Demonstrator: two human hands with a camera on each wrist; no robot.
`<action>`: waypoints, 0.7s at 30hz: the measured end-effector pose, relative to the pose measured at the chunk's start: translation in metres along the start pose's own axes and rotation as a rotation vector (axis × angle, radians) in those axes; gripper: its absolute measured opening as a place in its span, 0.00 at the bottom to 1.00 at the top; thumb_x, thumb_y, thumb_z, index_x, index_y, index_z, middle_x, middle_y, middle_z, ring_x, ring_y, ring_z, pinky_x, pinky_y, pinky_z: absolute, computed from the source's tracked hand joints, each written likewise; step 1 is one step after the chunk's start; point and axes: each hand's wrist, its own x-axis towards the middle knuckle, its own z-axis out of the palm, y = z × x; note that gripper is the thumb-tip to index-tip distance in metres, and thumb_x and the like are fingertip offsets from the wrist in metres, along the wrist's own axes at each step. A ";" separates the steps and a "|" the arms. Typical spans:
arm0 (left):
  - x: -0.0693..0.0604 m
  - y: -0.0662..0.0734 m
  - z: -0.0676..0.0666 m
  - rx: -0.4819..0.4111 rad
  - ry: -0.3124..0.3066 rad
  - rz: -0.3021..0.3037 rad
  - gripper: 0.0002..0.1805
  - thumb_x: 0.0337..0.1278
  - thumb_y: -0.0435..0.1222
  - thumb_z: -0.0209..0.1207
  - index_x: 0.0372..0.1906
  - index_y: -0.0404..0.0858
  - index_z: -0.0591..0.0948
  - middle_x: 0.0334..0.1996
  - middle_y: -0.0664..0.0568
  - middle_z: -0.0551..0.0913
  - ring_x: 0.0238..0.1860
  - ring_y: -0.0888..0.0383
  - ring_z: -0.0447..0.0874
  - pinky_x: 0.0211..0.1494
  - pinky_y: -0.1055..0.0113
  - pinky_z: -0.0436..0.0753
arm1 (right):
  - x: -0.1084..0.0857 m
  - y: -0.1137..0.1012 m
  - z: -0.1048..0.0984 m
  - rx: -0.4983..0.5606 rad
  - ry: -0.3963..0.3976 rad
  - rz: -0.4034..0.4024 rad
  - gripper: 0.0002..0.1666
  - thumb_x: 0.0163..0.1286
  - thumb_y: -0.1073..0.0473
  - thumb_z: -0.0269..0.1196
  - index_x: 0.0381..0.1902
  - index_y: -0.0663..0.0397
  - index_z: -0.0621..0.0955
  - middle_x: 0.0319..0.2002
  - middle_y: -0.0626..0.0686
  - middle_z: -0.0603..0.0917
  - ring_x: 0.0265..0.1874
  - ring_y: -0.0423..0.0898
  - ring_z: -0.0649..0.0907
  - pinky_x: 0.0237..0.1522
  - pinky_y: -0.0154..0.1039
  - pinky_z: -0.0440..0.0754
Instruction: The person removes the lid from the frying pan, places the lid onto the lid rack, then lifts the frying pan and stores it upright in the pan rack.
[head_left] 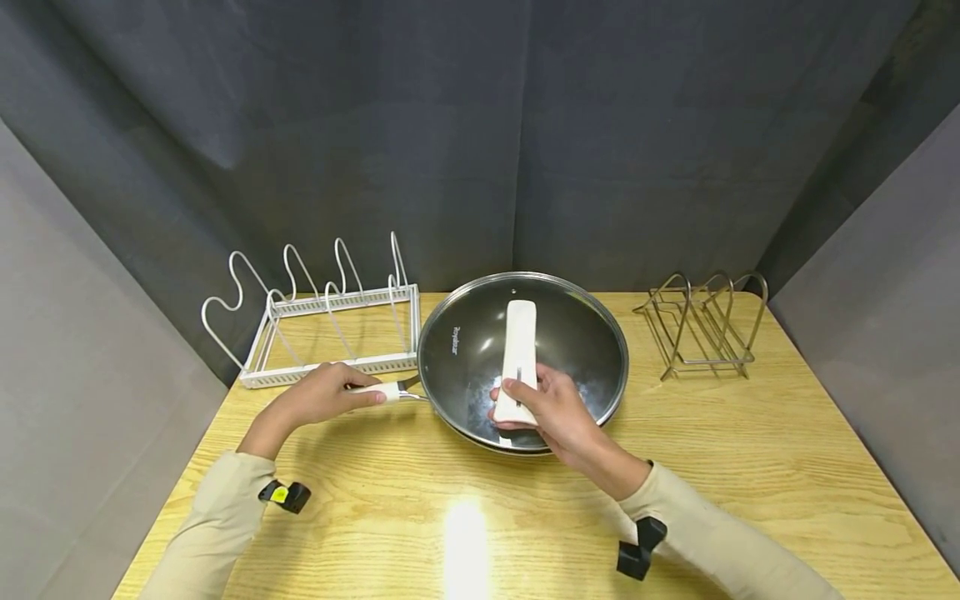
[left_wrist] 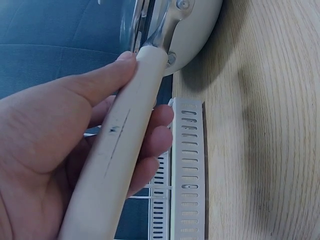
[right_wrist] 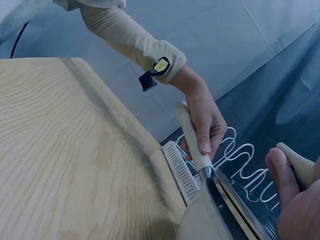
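A pan [left_wrist: 202, 35] with a pale outer wall sits on the table, mostly hidden in the head view beneath a round glass lid [head_left: 461, 375]. The lid lies over the pan's mouth; a thin dark line runs between the two rims in the right wrist view. On the left, my left hand [head_left: 326, 392] grips the pan's cream handle [left_wrist: 112, 145], thumb along its top and fingers curled underneath. My right hand [head_left: 558, 412] holds the near end of the lid's long cream handle [head_left: 520, 342], thumb on top and fingers below.
A white rack [head_left: 330, 367] with wavy wire dividers stands at the back left, close beside the pan. At the back right is a smaller bronze-coloured wire rack [head_left: 705, 361]. Dark curtains [head_left: 450, 150] hang behind the wooden table [head_left: 375, 525].
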 end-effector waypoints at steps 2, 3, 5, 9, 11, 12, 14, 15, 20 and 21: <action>0.000 0.000 0.000 0.011 0.005 0.009 0.20 0.68 0.52 0.63 0.54 0.43 0.88 0.50 0.52 0.89 0.52 0.53 0.87 0.53 0.52 0.84 | -0.001 -0.003 0.000 -0.005 -0.006 -0.008 0.25 0.77 0.68 0.56 0.65 0.78 0.64 0.41 0.61 0.85 0.35 0.50 0.89 0.41 0.47 0.89; 0.000 0.000 0.000 0.015 0.006 0.012 0.21 0.68 0.52 0.63 0.54 0.43 0.88 0.50 0.51 0.89 0.52 0.52 0.87 0.53 0.52 0.84 | -0.002 -0.004 0.000 -0.008 -0.007 -0.012 0.25 0.77 0.68 0.56 0.65 0.78 0.64 0.41 0.61 0.85 0.36 0.50 0.89 0.40 0.47 0.89; -0.001 0.000 0.000 0.022 0.009 0.015 0.22 0.68 0.52 0.62 0.54 0.42 0.88 0.50 0.51 0.89 0.52 0.52 0.87 0.53 0.51 0.84 | -0.003 -0.007 -0.001 -0.021 -0.015 -0.018 0.26 0.77 0.68 0.56 0.66 0.78 0.64 0.41 0.60 0.86 0.36 0.50 0.89 0.40 0.48 0.89; -0.001 0.001 0.000 0.027 0.006 0.011 0.22 0.69 0.53 0.62 0.55 0.42 0.88 0.50 0.51 0.89 0.51 0.53 0.87 0.53 0.52 0.84 | -0.006 -0.014 -0.003 -0.049 -0.041 -0.028 0.27 0.76 0.68 0.57 0.66 0.78 0.63 0.40 0.59 0.86 0.35 0.51 0.89 0.40 0.48 0.89; -0.001 0.001 0.000 0.032 0.006 0.012 0.22 0.68 0.53 0.62 0.54 0.42 0.88 0.50 0.51 0.89 0.50 0.54 0.88 0.52 0.53 0.84 | -0.006 -0.018 -0.005 -0.068 -0.055 -0.033 0.27 0.76 0.68 0.57 0.66 0.79 0.63 0.41 0.60 0.86 0.33 0.51 0.89 0.40 0.49 0.89; -0.001 0.001 0.000 0.036 0.006 0.017 0.21 0.69 0.53 0.62 0.54 0.42 0.88 0.49 0.51 0.89 0.50 0.54 0.88 0.52 0.53 0.84 | -0.006 -0.019 -0.006 -0.077 -0.060 -0.035 0.27 0.76 0.68 0.57 0.66 0.79 0.63 0.41 0.60 0.86 0.33 0.51 0.89 0.40 0.49 0.89; 0.000 0.002 -0.001 0.040 0.007 0.018 0.21 0.68 0.52 0.62 0.54 0.43 0.88 0.49 0.52 0.89 0.48 0.55 0.88 0.51 0.54 0.84 | -0.006 -0.022 -0.008 -0.092 -0.066 -0.040 0.27 0.76 0.68 0.58 0.65 0.79 0.64 0.41 0.61 0.86 0.32 0.51 0.90 0.40 0.49 0.89; 0.000 0.002 -0.001 0.041 0.005 0.021 0.21 0.69 0.52 0.62 0.53 0.42 0.89 0.48 0.52 0.89 0.48 0.56 0.88 0.50 0.55 0.84 | -0.006 -0.024 -0.009 -0.100 -0.067 -0.042 0.27 0.76 0.67 0.58 0.65 0.78 0.64 0.41 0.61 0.87 0.32 0.51 0.90 0.40 0.49 0.89; 0.001 0.002 -0.002 0.048 0.002 0.016 0.23 0.69 0.53 0.62 0.54 0.41 0.88 0.49 0.50 0.89 0.47 0.55 0.87 0.49 0.54 0.84 | -0.007 -0.032 -0.013 -0.130 -0.077 -0.060 0.27 0.76 0.67 0.58 0.66 0.77 0.64 0.42 0.64 0.87 0.31 0.52 0.90 0.39 0.49 0.89; 0.001 0.002 -0.002 0.052 0.004 0.013 0.24 0.69 0.54 0.62 0.55 0.41 0.87 0.49 0.50 0.89 0.48 0.55 0.87 0.50 0.54 0.84 | -0.008 -0.034 -0.014 -0.132 -0.078 -0.064 0.27 0.76 0.68 0.58 0.66 0.77 0.64 0.42 0.65 0.87 0.31 0.52 0.90 0.38 0.49 0.89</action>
